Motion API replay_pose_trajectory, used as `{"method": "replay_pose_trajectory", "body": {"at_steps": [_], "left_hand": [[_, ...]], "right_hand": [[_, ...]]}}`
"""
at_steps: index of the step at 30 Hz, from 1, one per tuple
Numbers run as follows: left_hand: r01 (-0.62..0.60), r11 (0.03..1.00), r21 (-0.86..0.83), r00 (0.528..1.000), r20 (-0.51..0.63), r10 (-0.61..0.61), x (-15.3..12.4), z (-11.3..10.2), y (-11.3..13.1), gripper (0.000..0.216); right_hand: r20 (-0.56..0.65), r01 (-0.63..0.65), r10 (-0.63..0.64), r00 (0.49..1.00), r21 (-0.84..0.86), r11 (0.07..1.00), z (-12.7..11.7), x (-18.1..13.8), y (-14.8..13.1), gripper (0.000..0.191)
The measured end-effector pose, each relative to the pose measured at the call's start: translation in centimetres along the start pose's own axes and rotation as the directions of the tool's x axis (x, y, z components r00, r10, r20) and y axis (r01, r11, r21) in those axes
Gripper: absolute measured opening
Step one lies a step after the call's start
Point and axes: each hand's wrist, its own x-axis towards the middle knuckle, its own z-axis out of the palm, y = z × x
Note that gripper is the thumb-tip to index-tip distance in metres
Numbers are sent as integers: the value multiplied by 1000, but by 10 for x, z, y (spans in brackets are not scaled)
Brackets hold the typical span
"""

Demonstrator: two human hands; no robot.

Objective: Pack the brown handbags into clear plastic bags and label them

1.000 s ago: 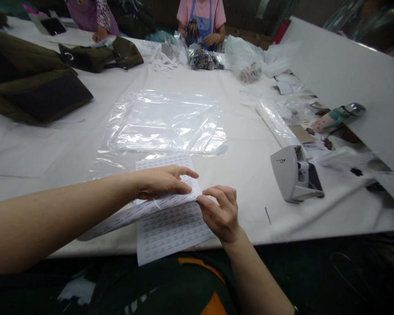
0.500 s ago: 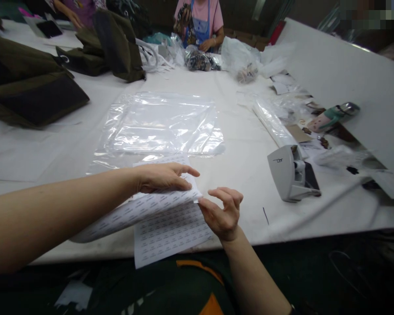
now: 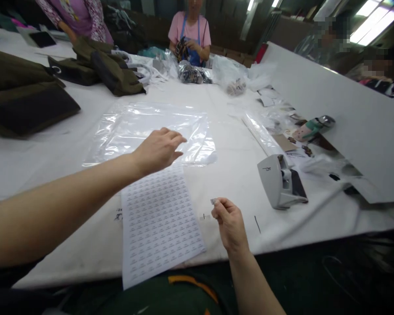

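Here, the right hand point(image 3: 229, 222) has thumb and finger pinched on a small piece point(image 3: 213, 201), perhaps a label, near the printed sheet point(image 3: 159, 225) lying on the white table point(image 3: 228, 153); the left hand point(image 3: 160, 151), empty, fingers loosely parted, hangs over clear plastic point(image 3: 202, 146)

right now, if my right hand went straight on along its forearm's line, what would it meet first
Likely the clear plastic on the table, near its right edge, though the height of your right hand is hard to judge, so it might pass above.
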Motion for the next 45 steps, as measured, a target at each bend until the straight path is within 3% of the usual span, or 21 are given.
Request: {"method": "replay_pose_trajectory", "body": {"at_steps": [4,8,11,18,22,26,29,31,32,33,35,36,37,39,42,45], "left_hand": [[-43,993,109,998,52,38,-43,19,35,30],[-76,978,196,997,-15,80,-61,34,52,27],[-94,967,239,993,-46,108,-66,30,49,28],[-33,980,196,998,64,21,-73,18,48,33],[9,987,161,993,113,-27,-75,20,44,31],[96,995,20,986,132,-98,-92,15,18,30],[287,940,-185,946,212,-247,-128,14,-7,36],[535,749,-390,842,317,-436,-160,20,-15,44],[665,562,-492,746,398,-534,-176,24,-15,48],[757,315,-573,627,499,-598,-191,29,-13,54],[774,-168,-610,410,685,-602,-213,37,-3,61],[731,-334,-595,341,742,-577,-219,39,3,63],[687,-439,-579,299,776,-555,-223,39,8,64],[634,-530,-563,272,804,-529,-223,38,16,64],[609,-559,-563,270,810,-521,-216,35,21,62],[602,-562,-567,258,804,-535,-214,40,21,62]], "right_hand": [[262,-224,182,948,141,964,42,-4,-10,22],[392,-340,298,870,40,939,87,-16,-13,27],[363,-366,356,861,-43,930,105,-25,-5,30],[208,-281,293,933,-85,956,123,-34,21,37],[235,-229,261,936,-155,961,108,-25,26,49],[25,2,7,1000,-349,937,50,10,31,54],[-52,-81,63,997,-536,840,6,39,38,45],[-17,-125,143,990,-590,797,-7,51,43,40],[2,-132,166,986,-598,791,-9,55,45,39],[13,-138,182,983,-596,791,-7,58,47,38],[16,-164,213,977,-583,796,2,62,50,36],[12,-183,232,973,-576,797,9,64,51,37],[8,-204,254,967,-567,798,15,65,52,39],[6,-246,298,955,-546,801,25,67,53,47],[14,-285,341,940,-518,806,34,67,54,58],[53,-284,358,932,-505,815,39,64,56,47]]}}
